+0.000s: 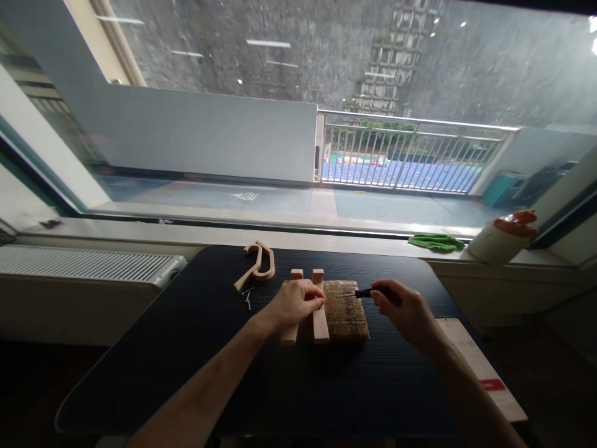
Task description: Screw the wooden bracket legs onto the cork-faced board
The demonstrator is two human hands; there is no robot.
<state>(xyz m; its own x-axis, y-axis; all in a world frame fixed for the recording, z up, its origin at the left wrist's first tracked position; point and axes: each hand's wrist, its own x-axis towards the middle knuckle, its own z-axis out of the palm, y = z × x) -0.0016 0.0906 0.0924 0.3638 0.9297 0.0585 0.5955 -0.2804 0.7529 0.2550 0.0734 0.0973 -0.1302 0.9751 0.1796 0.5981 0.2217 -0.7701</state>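
My right hand grips a black-handled screwdriver, its thin shaft pointing left above a brown, tape-wrapped cardboard slab. My left hand is closed in a pinch at a pale wooden bar with a raised far end; whatever sits between the fingertips is too small to make out. That bar lies across the left part of the slab. A similar wooden bar is just left of it, partly covered by my left hand. The screwdriver's tip is a short way right of my left fingertips.
Curved wooden hook pieces lie at the back of the black table, with several screws near them. A phone or tablet lies at the right edge. On the windowsill are a green cloth and a white container. A radiator stands left.
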